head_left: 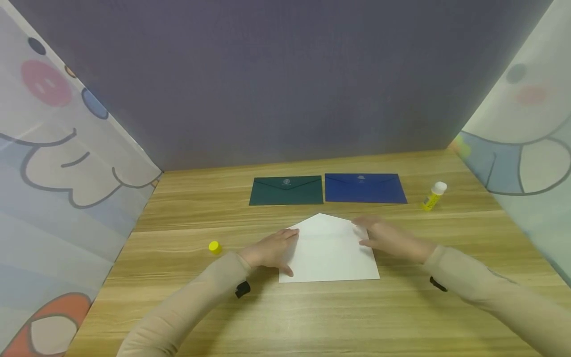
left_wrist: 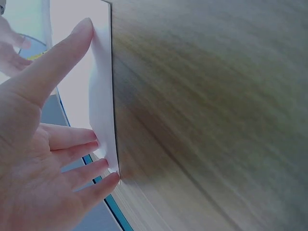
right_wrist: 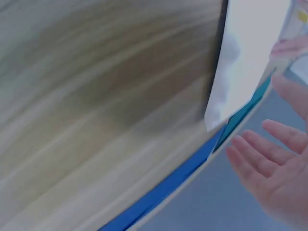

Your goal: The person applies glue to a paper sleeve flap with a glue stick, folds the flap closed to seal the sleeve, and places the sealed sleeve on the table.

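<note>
Table (head_left: 334,322) across the lower frame; white envelope (head_left: 332,255), lower centre; blue envelope (head_left: 366,189) and green envelope (head_left: 285,193), mid-frame; left hand (head_left: 272,249), fingers straight, touching white's left edge; right hand (head_left: 390,239), released, by its right; glue stick (head_left: 432,197), right; cap (head_left: 215,247), lower left.

A plain white envelope (head_left: 332,258) lies on the worktop (head_left: 312,320), its pointed flap (head_left: 322,225) unfolded at the far side.

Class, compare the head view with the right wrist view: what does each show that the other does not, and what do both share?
Only the head view shows the glue stick. Only the right wrist view shows the palm of the right hand. Both share that hand, the left hand, white paper, blue envelope, green envelope and table.
</note>
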Motion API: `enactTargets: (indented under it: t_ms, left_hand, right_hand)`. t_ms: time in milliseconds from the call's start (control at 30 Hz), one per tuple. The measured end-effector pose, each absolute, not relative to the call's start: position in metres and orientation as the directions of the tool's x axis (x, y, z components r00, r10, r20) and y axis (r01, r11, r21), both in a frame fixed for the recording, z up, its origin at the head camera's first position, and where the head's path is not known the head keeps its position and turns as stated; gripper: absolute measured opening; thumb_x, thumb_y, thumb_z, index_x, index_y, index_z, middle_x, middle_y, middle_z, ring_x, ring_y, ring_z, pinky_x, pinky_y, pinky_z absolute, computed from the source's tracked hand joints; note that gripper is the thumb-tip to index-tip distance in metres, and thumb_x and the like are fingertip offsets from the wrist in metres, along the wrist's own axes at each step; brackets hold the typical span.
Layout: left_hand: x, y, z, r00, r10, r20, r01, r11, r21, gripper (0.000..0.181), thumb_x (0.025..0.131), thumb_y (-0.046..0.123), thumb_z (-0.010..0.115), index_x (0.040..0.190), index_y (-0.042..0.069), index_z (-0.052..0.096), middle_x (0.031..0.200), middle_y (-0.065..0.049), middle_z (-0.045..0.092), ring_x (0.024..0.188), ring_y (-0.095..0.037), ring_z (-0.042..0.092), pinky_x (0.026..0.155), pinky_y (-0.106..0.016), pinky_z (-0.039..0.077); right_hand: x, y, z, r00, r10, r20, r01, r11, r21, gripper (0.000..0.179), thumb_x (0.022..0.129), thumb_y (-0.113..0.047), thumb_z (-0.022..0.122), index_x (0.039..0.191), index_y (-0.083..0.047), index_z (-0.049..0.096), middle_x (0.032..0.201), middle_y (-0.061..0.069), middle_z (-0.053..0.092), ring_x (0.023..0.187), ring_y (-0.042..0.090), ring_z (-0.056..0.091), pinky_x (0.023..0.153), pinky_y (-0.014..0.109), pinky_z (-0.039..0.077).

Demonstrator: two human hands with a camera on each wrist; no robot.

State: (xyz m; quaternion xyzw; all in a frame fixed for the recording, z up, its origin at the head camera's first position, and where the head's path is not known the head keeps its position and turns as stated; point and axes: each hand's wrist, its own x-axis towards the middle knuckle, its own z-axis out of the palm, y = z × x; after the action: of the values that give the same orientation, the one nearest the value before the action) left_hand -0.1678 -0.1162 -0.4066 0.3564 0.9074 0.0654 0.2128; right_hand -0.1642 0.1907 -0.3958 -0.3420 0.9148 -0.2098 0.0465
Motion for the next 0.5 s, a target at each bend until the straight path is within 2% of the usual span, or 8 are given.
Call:
enactTargets:
  t_ms: [133, 233, 267, 367, 433, 500]
  left_hand:
    - [-0.168, -0.116, -0.408, -0.653, 0.68, -0.333, 0.634, 0.732, 0.25, 0.098, 0.065, 0.043, 0.075, 0.136, -0.005, 0.027, 0.144, -0.012, 0.022, 0.13, -0.028, 0.022, 0.106, -0.035, 0.021]
    - [-0.168, -0.116, -0.408, -0.653, 0.681, -0.331, 0.635, 0.731, 0.252, 0.098, 0.065, 0.043, 0.075, 0.136, -0.005, 0.027, 0.144, -0.013, 0.022, 0.13, -0.029, 0.022, 0.106, -0.035, 0.021]
    - [-0.168, -0.116, -0.408, -0.652, 0.683, -0.33, 0.635, 0.73, 0.255, 0.097, 0.065, 0.042, 0.075, 0.136, -0.005, 0.027, 0.144, -0.013, 0.022, 0.13, -0.029, 0.022, 0.106, -0.035, 0.022]
    - [-0.167, -0.116, -0.408, -0.651, 0.683, -0.332, 0.632, 0.729, 0.262, 0.097, 0.065, 0.042, 0.075, 0.136, -0.005, 0.027, 0.144, -0.013, 0.022, 0.13, -0.029, 0.022, 0.105, -0.035, 0.022]
    - [-0.167, -0.116, -0.408, -0.651, 0.683, -0.332, 0.632, 0.729, 0.262, 0.097, 0.065, 0.042, 0.075, 0.136, -0.005, 0.027, 0.144, -0.012, 0.022, 0.13, -0.028, 0.022, 0.105, -0.035, 0.022]
    - [-0.168, -0.116, -0.409, -0.652, 0.681, -0.333, 0.63, 0.731, 0.261, 0.098, 0.065, 0.043, 0.075, 0.136, -0.004, 0.027, 0.144, -0.012, 0.022, 0.13, -0.028, 0.022, 0.105, -0.035, 0.022]
  right_hand:
    - [-0.166, 0.203, -0.386, -0.82, -0.548, 0.166, -0.554, 0.685, -0.474, 0.035, 0.081, -0.002, 0.06, 0.112, 0.011, 0.053, 0.11, 0.027, 0.055, 0.101, 0.041, 0.052, 0.082, 0.049, 0.044]
    - [-0.17, 0.215, -0.379, -0.845, -0.461, 0.271, -0.535, 0.736, -0.414, 0.028, 0.08, 0.0, 0.06, 0.107, 0.01, 0.057, 0.104, 0.026, 0.058, 0.096, 0.042, 0.053, 0.079, 0.051, 0.045]
    - [-0.171, 0.219, -0.377, -0.85, -0.426, 0.312, -0.522, 0.763, -0.382, 0.027, 0.079, 0.0, 0.06, 0.105, 0.008, 0.058, 0.101, 0.026, 0.059, 0.092, 0.041, 0.055, 0.074, 0.049, 0.047]
    - [-0.176, 0.234, -0.373, -0.843, -0.312, 0.439, -0.471, 0.822, -0.32, 0.022, 0.078, 0.0, 0.061, 0.099, 0.006, 0.06, 0.093, 0.024, 0.061, 0.078, 0.037, 0.058, 0.057, 0.042, 0.049]
    - [-0.178, 0.244, -0.371, -0.825, -0.236, 0.513, -0.436, 0.844, -0.312, 0.018, 0.077, 0.0, 0.061, 0.094, 0.006, 0.061, 0.088, 0.023, 0.061, 0.072, 0.035, 0.058, 0.049, 0.041, 0.046]
    - [-0.18, 0.254, -0.371, -0.809, -0.162, 0.565, -0.396, 0.86, -0.321, 0.016, 0.077, -0.001, 0.061, 0.091, 0.005, 0.061, 0.084, 0.022, 0.061, 0.07, 0.034, 0.056, 0.047, 0.042, 0.043]
